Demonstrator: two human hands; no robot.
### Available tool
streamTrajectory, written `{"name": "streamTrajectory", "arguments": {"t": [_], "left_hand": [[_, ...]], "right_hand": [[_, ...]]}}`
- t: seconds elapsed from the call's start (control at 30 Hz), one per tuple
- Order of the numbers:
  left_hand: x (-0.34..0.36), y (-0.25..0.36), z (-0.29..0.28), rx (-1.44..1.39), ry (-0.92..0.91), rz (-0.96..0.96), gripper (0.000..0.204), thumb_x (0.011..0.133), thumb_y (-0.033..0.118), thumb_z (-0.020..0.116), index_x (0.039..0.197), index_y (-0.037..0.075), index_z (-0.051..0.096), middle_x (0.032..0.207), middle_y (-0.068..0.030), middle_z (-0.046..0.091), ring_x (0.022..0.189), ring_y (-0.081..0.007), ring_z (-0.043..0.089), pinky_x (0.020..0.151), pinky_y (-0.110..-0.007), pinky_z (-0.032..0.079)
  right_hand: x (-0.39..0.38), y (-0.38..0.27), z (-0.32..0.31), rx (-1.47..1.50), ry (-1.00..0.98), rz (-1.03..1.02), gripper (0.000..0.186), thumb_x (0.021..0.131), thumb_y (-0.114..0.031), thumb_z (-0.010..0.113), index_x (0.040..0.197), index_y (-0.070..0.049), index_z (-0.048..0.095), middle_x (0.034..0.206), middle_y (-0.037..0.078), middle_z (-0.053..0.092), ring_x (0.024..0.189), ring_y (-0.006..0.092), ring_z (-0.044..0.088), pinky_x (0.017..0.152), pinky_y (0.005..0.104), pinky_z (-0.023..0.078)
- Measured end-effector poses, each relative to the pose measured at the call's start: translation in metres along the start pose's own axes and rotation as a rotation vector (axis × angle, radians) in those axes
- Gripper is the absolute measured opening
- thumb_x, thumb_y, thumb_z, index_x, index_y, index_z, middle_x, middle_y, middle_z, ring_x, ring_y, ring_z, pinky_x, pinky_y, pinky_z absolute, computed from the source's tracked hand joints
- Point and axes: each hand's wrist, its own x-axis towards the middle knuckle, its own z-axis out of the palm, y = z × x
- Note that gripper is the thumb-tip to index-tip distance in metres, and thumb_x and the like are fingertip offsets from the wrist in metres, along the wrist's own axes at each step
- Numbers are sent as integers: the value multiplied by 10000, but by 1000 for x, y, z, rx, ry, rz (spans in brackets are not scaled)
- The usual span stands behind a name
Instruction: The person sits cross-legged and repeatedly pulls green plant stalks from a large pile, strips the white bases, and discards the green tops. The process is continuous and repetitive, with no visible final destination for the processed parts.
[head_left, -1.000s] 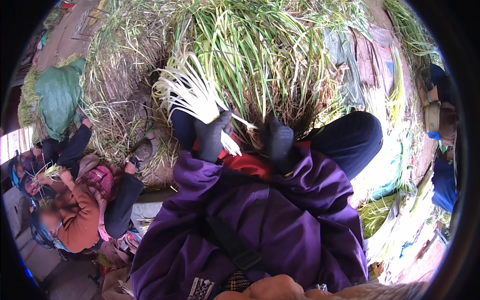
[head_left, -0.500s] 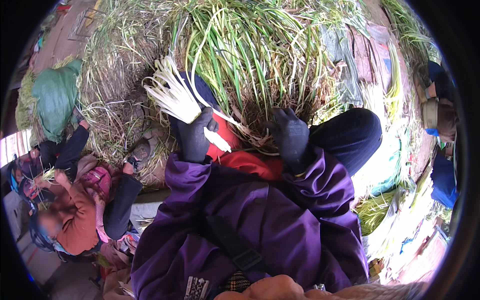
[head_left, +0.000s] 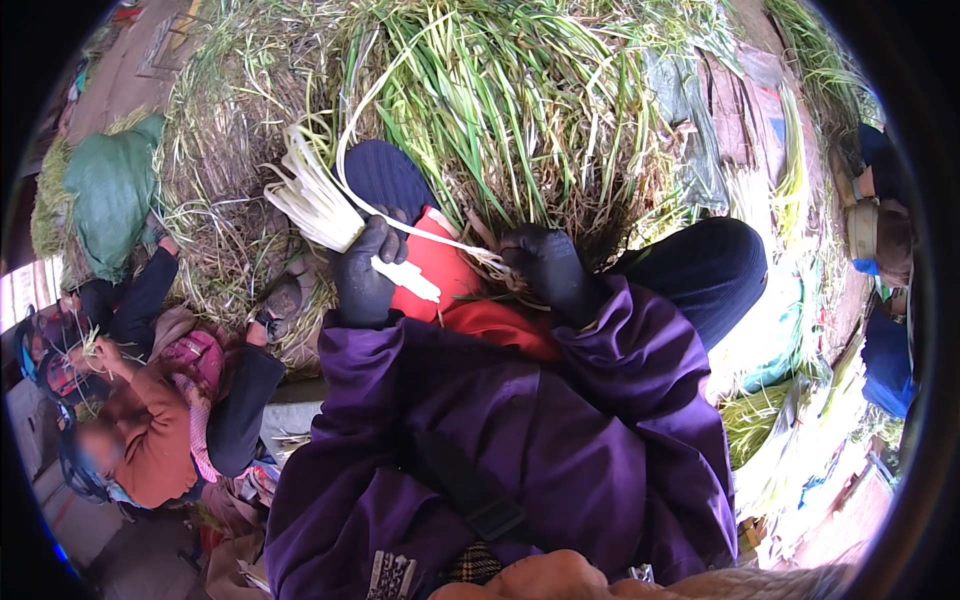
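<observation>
"How many, from the left?"
"One pale bundle [head_left: 318, 208], fanned at its upper left end, gripped in the left hand [head_left: 368, 268]."
"Then?"
"One long whitish stalk [head_left: 432, 236], its end pinched by the right hand [head_left: 546, 262], before one green heap [head_left: 510, 110]."

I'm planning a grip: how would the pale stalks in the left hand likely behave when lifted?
On one side of the left hand, the pale stalks fan and curl, so probably flop; on the other, the white ends stick out straight, so may be stiffer. Each looks thin, so likely light.
</observation>
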Motion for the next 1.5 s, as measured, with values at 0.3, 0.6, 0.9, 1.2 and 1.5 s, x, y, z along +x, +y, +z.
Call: {"name": "streamTrajectory", "arguments": {"t": [0.3,0.6,0.9,1.2,1.5], "left_hand": [[0,0,2,-6,10,-15,155,920,87,572,1051,14,534,945,-95,559,561,-45,415,560,-220,387],[13,27,-14,-83,37,119,132,918,93,586,1023,34,531,886,-86,569,550,-46,402,541,-222,382],[20,108,-48,-185,98,334,144,945,118,549,1032,10,511,881,-70,569,583,-54,423,548,-219,377],[8,103,-49,-232,1,321,117,945,101,548,1040,39,517,946,-100,595,595,-53,415,556,-220,379],[5,60,-37,-235,-34,168,121,931,111,571,1025,50,525,893,-73,581,575,-46,409,538,-209,370]], "right_hand": [[-2,-16,28,-457,-141,-109,423,841,-211,598,1236,-76,526,922,159,626,795,341,629,666,428,502],[-32,32,23,-566,-170,-209,295,812,-232,599,1081,-109,604,915,110,615,753,325,627,612,415,499],[-27,24,15,-681,-113,-211,281,810,-214,596,1071,-110,603,938,124,611,782,318,635,630,410,508],[-18,-57,-16,-551,15,-62,267,807,-195,594,1060,-111,601,960,138,607,811,311,643,648,404,516],[-6,-20,70,498,-123,166,283,854,-129,629,1125,-49,621,972,162,658,799,279,650,714,371,517]]}}
